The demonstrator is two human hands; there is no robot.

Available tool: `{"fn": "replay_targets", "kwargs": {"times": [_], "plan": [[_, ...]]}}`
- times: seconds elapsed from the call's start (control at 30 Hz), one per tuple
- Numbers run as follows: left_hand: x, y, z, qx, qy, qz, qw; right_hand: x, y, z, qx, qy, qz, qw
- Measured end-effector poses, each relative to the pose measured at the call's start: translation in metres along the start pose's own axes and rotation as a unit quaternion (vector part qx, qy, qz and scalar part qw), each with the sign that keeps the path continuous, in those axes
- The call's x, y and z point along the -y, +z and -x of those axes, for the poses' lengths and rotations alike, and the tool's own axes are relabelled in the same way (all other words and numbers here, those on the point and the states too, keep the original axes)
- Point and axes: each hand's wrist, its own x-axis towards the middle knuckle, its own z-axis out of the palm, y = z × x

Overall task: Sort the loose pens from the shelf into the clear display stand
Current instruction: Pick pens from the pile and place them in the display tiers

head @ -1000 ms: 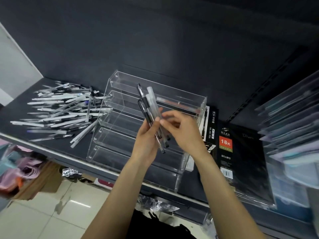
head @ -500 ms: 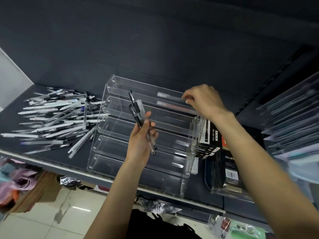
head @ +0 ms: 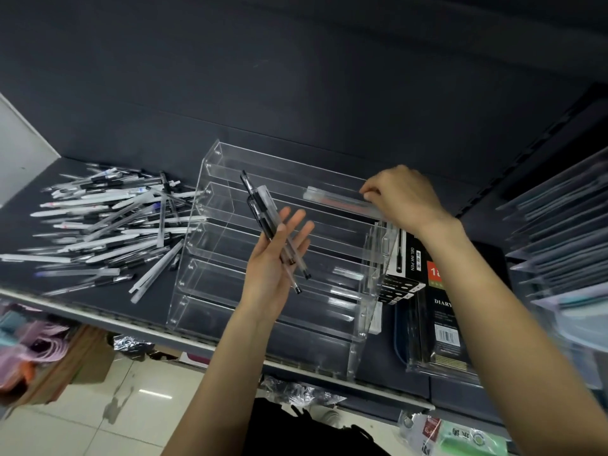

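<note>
A clear tiered display stand (head: pixel 210 245) sits on the dark shelf (head: pixel 29 268). Left of it lies a pile of loose pens (head: pixel 108 222), white, clear and black. My left hand (head: pixel 273 268) is in front of the stand's middle tiers, palm up with fingers spread, holding a small bunch of pens (head: pixel 263 218) with clear barrels and black caps. My right hand (head: pixel 404 195) reaches to the right end of an upper tier, fingertips on a frosted clear pen (head: pixel 332 197) lying in that tier beside another pen.
A black gel ink pen box (head: pixel 403 258) and a packaged diary (head: pixel 444 320) stand right of the stand. Stacked clear folders (head: pixel 559 232) fill the far right. Below the shelf edge are a tiled floor (head: pixel 98 416), a cardboard box and pink items at left.
My right hand took a frosted pen from the bunch in my left hand and carried it up to the stand's upper tier, where it now lies. My left fingers have spread apart.
</note>
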Motion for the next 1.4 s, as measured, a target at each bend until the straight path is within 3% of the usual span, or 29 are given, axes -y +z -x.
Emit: {"fn": "replay_targets", "kwargs": {"times": [0.13,0.27,0.5,0.57,0.63,0.7,1.0,1.17,1.33,1.4], "plan": [[-0.002,0.004,0.001,0.03,0.007,0.038,0.999,0.033,0.001,0.037,-0.19,-0.014,-0.145,0.971],[-0.002,0.009,0.004,0.056,0.023,0.047,0.997,0.083,0.023,0.064,-0.08,-0.049,-0.26,0.961],[-0.001,0.006,0.006,0.063,0.034,0.054,0.996,0.088,0.03,0.058,-0.038,-0.033,-0.322,0.945],[0.0,0.003,0.005,0.043,0.039,0.046,0.997,0.073,0.019,0.053,-0.09,-0.025,-0.3,0.949],[0.001,-0.003,0.004,0.014,0.049,0.037,0.998,0.049,0.005,0.042,-0.165,-0.016,-0.201,0.966],[0.0,-0.007,0.004,-0.015,0.056,0.032,0.998,0.027,-0.006,0.03,-0.188,-0.001,-0.107,0.976],[-0.004,-0.012,0.002,-0.033,0.02,0.09,0.995,0.01,0.001,-0.01,-0.056,-0.012,0.021,0.998],[-0.008,-0.019,0.005,-0.029,0.061,0.113,0.991,0.008,0.0,-0.011,-0.007,-0.007,0.038,0.999],[-0.012,-0.022,0.009,-0.047,0.081,0.058,0.994,0.01,-0.001,-0.005,0.016,0.012,0.065,0.998],[-0.015,-0.021,0.011,-0.055,0.081,0.043,0.994,0.015,-0.005,0.005,-0.026,0.018,0.06,0.998]]}}
